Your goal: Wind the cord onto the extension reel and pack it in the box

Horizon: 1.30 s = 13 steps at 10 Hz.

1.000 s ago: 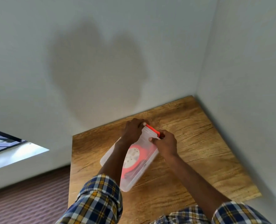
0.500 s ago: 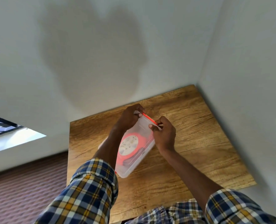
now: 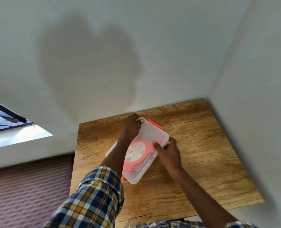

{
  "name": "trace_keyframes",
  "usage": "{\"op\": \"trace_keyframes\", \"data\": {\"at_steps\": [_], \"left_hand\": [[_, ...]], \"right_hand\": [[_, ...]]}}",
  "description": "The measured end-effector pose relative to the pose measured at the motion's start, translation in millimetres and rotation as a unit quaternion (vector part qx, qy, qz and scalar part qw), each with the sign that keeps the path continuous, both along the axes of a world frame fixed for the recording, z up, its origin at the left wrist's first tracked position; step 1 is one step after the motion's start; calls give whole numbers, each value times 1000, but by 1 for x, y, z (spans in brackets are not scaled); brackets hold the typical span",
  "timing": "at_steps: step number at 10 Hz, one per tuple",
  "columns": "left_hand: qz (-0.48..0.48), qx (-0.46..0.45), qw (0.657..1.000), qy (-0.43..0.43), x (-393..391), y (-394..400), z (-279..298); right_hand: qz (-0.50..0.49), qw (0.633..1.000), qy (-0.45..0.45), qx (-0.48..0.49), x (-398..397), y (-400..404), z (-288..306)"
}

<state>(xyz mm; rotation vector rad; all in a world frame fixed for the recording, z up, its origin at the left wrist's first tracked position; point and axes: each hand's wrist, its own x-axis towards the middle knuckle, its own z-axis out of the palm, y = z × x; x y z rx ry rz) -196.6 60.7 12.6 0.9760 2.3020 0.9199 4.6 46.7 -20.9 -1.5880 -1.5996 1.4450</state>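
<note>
both hands [image 3: 131, 127] grip the lidded box [image 3: 150, 134].

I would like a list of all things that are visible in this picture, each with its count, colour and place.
box: one, clear plastic with lid on, lying on the table, held at both ends
extension reel: one, red with white face, inside the box
clips: two visible, red, far end and near corner of the box
table: one, brown wood grain, in the wall corner
walls: two, white, behind and right of the table
floor: purple-brown ribbed, left of the table
sleeves: two, blue-yellow-white check
left hand: one, grips the box's far end
right hand: one, grips the box's right edge
</note>
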Motion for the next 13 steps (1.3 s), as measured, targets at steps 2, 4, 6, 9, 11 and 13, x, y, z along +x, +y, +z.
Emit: {"op": "trace_keyframes", "data": {"at_steps": [2,4,6,9,11,13], "left_hand": [[166,-46,985,-12,-53,-71,0],[177,118,962,-173,-110,-170,-7],[152,131,966,-165,-129,-232,-23],[168,97,970,-147,-148,-233,-27],[150,108,972,-147,-147,-238,-20],[157,63,983,72,-128,-232,14]], "right_hand": [[170,984,52,-14,-40,-50,5],[222,975,20,22,-110,-81,23],[280,960,-21,-11,-187,-90,22],[262,964,-16,-33,-205,-91,8],[251,967,-31,-28,-199,-86,-8],[209,949,-176,155,-156,-97,44]]}}
